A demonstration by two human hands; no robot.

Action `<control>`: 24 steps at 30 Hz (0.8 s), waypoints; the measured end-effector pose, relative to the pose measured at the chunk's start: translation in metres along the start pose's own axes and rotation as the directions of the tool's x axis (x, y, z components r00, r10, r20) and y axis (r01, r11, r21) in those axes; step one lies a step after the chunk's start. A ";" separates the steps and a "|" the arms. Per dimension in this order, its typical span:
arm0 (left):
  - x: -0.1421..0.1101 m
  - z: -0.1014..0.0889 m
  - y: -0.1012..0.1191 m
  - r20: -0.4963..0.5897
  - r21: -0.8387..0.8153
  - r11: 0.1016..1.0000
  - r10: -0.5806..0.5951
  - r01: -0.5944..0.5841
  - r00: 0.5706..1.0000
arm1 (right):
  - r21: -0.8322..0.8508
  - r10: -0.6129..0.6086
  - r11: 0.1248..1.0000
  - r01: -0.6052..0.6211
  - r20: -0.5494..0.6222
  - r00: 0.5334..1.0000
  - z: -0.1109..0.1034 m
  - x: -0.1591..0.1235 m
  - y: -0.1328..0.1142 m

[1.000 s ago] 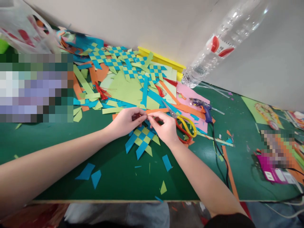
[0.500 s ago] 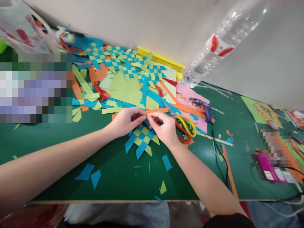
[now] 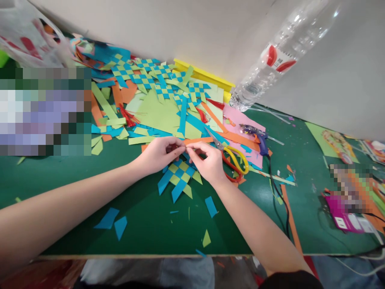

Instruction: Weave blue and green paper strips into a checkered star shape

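My left hand (image 3: 164,152) and my right hand (image 3: 208,158) meet fingertip to fingertip, both closed in a pinch. Whatever lies between the fingertips is too small or hidden to name. Just below them, a woven paper fish (image 3: 180,174) in blue and green checks lies on the table, its upper part covered by my hands. Beside my right hand rest scissors (image 3: 236,160) with one yellow and one red handle. Behind my fingers runs an orange paper strip (image 3: 198,140).
More woven blue-green pieces (image 3: 144,74) and loose strips are heaped at the back. A purple glue gun (image 3: 262,142) with a black cable lies to the right, near a clear plastic bottle (image 3: 270,60). Paper scraps (image 3: 108,218) dot the front of the green table (image 3: 144,228).
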State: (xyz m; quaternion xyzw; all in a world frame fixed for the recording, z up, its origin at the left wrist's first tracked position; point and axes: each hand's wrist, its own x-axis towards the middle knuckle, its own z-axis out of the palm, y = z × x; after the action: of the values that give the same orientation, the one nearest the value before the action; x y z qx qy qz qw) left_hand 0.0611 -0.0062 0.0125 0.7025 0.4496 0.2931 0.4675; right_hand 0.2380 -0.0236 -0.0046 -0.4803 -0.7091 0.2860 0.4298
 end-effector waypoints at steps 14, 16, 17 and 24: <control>0.000 0.001 0.001 -0.006 0.022 0.999 0.028 -0.028 1.000 | 0.003 0.043 0.999 -0.043 0.017 0.999 0.001 0.000 0.000; 0.000 0.001 0.002 -0.008 0.024 0.999 0.022 -0.022 1.000 | 0.002 0.040 0.999 -0.040 0.020 0.999 0.001 0.000 0.000; 0.000 0.001 0.002 -0.008 0.021 1.000 0.018 -0.018 1.000 | 0.003 0.037 0.999 -0.037 0.021 0.999 0.001 -0.001 0.000; 0.001 0.001 0.002 0.005 0.004 1.000 0.012 -0.012 1.000 | 0.014 0.035 0.999 -0.035 0.017 0.999 0.001 0.000 -0.001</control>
State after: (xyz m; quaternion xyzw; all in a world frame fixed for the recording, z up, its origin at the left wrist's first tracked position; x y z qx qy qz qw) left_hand 0.0632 -0.0064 0.0134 0.7068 0.4448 0.2933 0.4653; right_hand 0.2366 -0.0238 -0.0048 -0.4872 -0.7021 0.3023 0.4222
